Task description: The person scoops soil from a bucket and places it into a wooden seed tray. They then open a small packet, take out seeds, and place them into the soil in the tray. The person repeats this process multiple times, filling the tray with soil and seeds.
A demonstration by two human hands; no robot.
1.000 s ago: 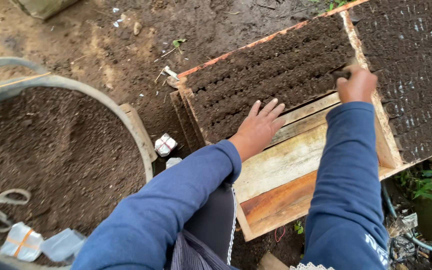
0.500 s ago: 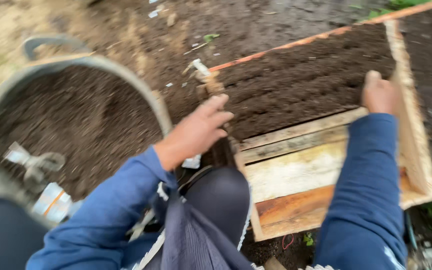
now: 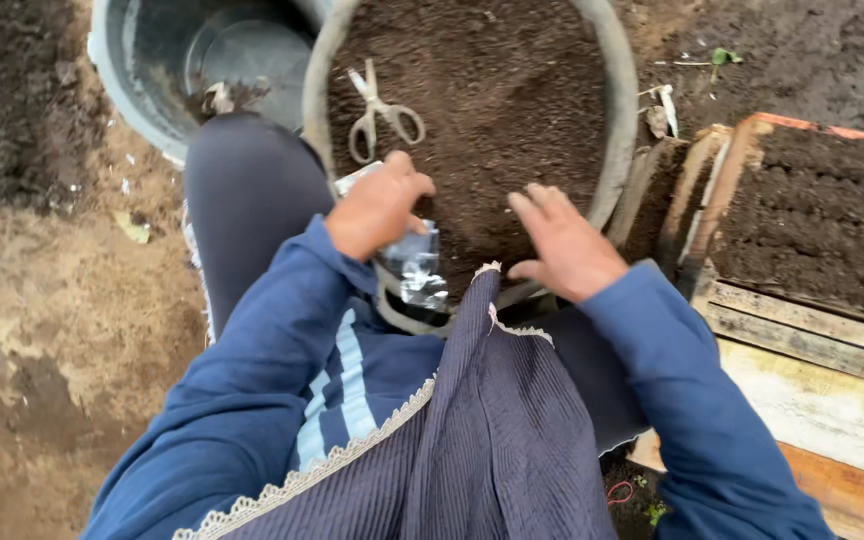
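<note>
My left hand (image 3: 377, 205) has its fingers curled around a clear plastic bag (image 3: 414, 264) at the near rim of the soil-filled basin (image 3: 620, 120). My right hand (image 3: 564, 245) hovers open and empty just right of it, scissors (image 3: 377, 112) lying on the soil farther off.

Soil basin (image 3: 620, 120) straight ahead of me, scissors (image 3: 380, 112) on the soil at its far left. Empty tub (image 3: 142, 70) behind-left of it. Wooden frame (image 3: 752, 310) to the right, soil rows (image 3: 817, 215) in its far part. Plastic bags (image 3: 414, 262) at basin's near rim.
</note>
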